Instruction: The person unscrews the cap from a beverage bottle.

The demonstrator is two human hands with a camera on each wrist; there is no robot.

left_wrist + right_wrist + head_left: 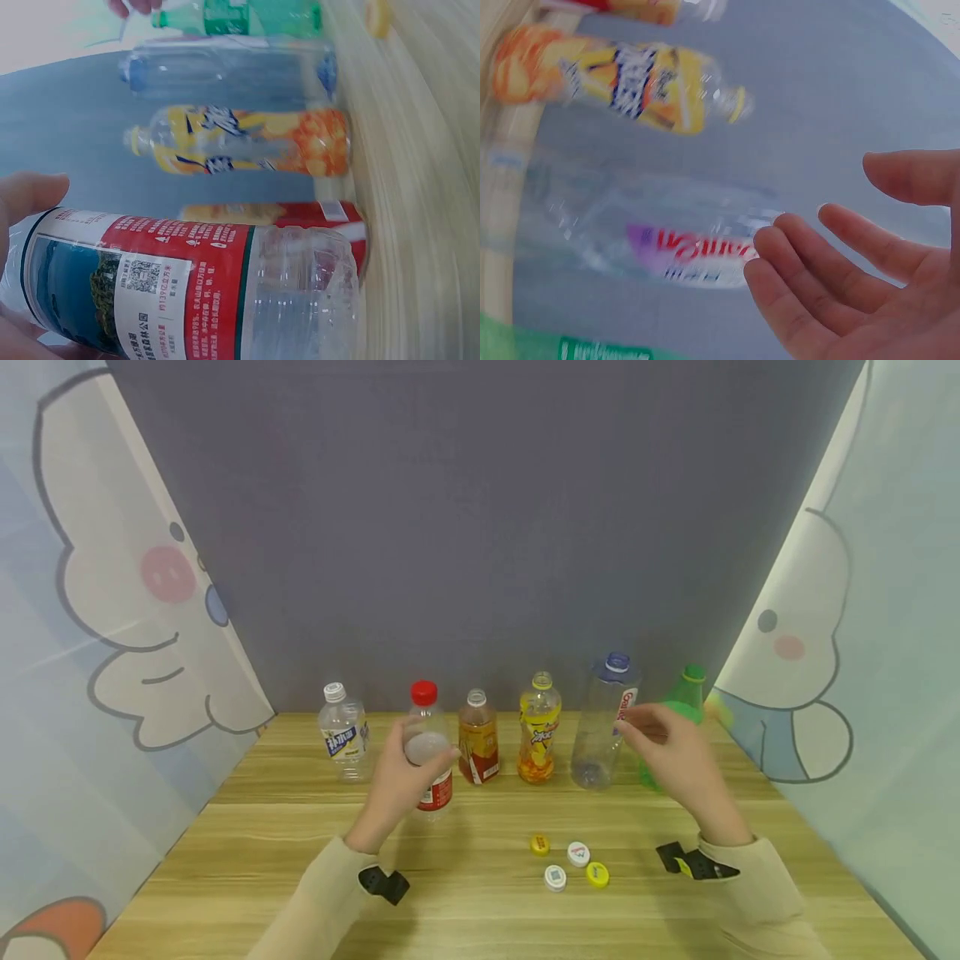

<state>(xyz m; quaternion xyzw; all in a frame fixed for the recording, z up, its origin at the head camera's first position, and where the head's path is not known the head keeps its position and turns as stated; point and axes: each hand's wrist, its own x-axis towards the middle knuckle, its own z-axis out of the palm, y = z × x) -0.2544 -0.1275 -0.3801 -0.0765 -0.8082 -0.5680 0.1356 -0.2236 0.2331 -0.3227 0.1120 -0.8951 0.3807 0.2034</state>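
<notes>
A clear water bottle (433, 793) with a red cap (423, 693) and a red label stands upright, slightly forward of the others. My left hand (401, 777) holds it around the upper body, thumb on the right side. In the left wrist view the bottle's printed label (210, 292) fills the lower part. My right hand (667, 752), fingers loosely bent and holding nothing, hovers in front of a large clear bottle (592, 743) with a bluish neck. In the right wrist view its fingertips (759, 271) overlap that bottle's label. A green bottle (693, 685) is partly hidden behind this hand.
To the left is a clear bottle (345, 739) with a white cap. Open-topped brown-red (478, 739) and yellow-orange (539, 731) bottles stand mid-row. Several loose caps, including a white one (555, 877) and a yellow one (597, 874), lie on the wooden table (480, 927). A grey backdrop (480, 527) rises behind.
</notes>
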